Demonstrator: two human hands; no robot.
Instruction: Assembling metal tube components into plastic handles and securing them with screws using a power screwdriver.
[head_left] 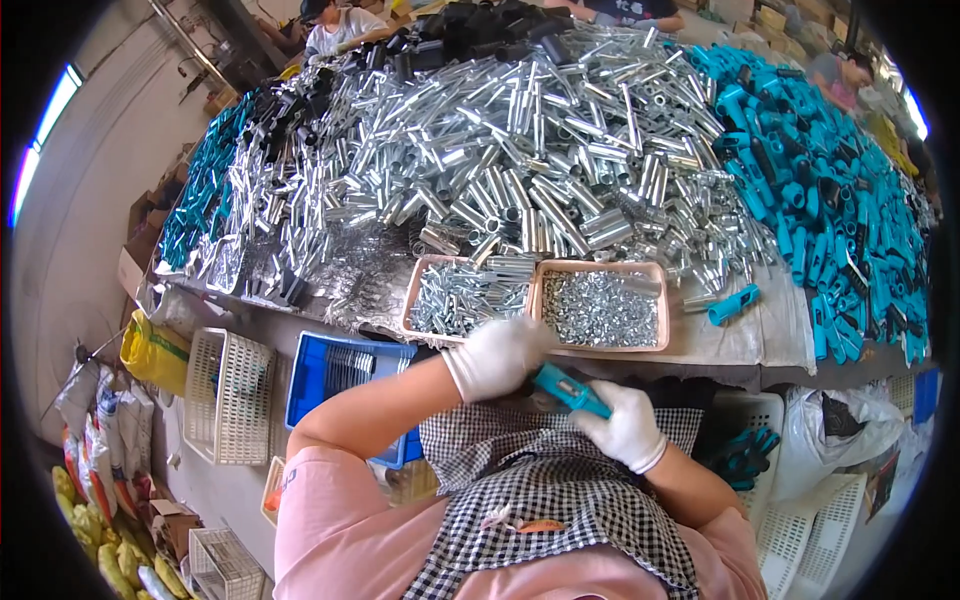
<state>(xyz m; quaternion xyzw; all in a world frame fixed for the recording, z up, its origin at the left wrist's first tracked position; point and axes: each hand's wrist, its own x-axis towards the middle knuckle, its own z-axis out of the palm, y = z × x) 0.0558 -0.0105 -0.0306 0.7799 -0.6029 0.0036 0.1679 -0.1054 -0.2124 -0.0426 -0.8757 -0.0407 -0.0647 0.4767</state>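
Observation:
My right hand (622,425), in a white glove, is closed around a teal plastic tool housing (572,390) with a small darker patch on its side. The housing slants up and left in front of my checked apron. My left hand (505,355), also gloved, is at the housing's far end, just below the front edges of two trays. Its fingers are smeared by motion, so their grip cannot be made out. Slim metal pins fill the left tray (408,312); tiny shiny metal parts fill the right tray (662,310).
A big heap of metal tubes (540,130) covers the table, with teal housings (800,190) piled on the right and black parts (480,35) behind. A loose teal housing (733,305) lies right of the trays. White baskets (200,400) and a blue crate (300,380) stand below left.

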